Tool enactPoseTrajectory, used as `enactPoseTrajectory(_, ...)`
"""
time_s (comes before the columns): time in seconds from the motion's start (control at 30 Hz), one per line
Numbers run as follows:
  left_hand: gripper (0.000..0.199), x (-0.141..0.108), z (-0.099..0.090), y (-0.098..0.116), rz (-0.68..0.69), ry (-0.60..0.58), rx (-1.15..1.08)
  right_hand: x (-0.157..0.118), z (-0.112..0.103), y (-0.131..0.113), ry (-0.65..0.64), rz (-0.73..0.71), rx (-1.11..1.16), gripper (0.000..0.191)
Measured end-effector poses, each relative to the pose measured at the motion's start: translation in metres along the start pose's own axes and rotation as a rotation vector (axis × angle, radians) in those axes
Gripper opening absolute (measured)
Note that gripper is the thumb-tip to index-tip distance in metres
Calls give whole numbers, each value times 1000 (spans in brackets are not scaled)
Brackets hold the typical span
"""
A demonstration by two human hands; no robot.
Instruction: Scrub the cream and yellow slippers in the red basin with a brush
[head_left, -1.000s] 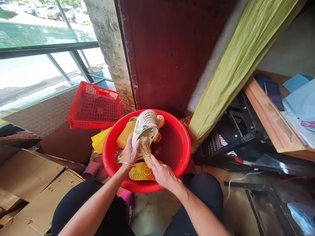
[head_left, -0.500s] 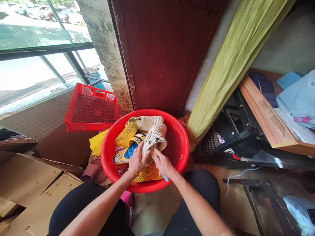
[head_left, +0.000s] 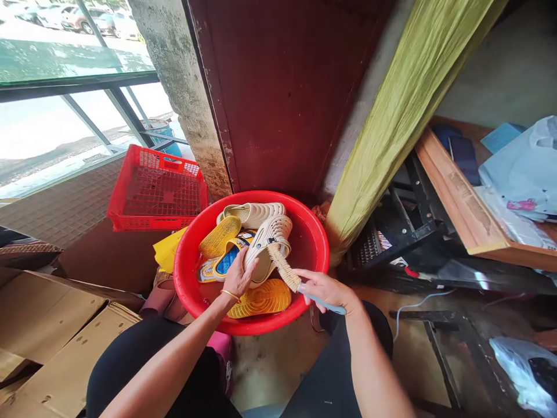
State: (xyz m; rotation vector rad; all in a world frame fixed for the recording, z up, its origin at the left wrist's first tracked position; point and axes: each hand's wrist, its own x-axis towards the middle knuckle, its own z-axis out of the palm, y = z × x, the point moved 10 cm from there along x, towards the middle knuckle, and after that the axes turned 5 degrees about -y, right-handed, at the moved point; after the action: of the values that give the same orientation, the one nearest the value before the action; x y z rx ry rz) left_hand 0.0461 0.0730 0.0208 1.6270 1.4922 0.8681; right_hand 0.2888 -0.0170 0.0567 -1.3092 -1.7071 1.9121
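My left hand [head_left: 238,274] grips a cream clog [head_left: 274,235] by its side, tilted over a red basin [head_left: 322,244]. In my right hand [head_left: 324,288] is a scrub brush [head_left: 285,268] with pale bristles and a light blue handle; its tip is at the clog's opening. Behind the held clog lies another cream clog [head_left: 261,215]. A yellow-and-blue sandal [head_left: 228,258] and a yellow sole [head_left: 221,235] rest to the left in the basin. Under my hands a yellow-orange shoe [head_left: 261,299] lies with its ridged sole up. Some water shows in the basin.
Left of the basin stands a red plastic crate [head_left: 159,191], with cardboard boxes [head_left: 56,342] nearer. A yellow-green curtain [head_left: 383,128] hangs to the right, by a wooden drawer [head_left: 470,197]. The dark red door [head_left: 287,98] is behind the basin.
My right hand has moved right and back from the clog's opening, bringing the brush into plain view. My left hand keeps hold of the clog. The whole view has shifted slightly.
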Motion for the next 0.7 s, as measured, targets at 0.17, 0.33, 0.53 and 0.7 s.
enactPoseTrajectory(0.17, 81, -1, 23, -5, 14, -98, -152, -3, -3, 1, 3, 2, 32, 72)
enactPoseTrajectory(0.33, 95, -10, 57, 2, 157, -291, -119, -13, -21, 3, 82, 24, 34, 77)
enactPoseTrajectory(0.53, 100, -11, 79, -8, 221, -324, 124, -24, -16, 5, 61, 86, 37, 77)
enactPoseTrajectory(0.7, 99, -8, 92, -18, 194, -320, 212, -45, -15, 8, 107, 144, 3, 76)
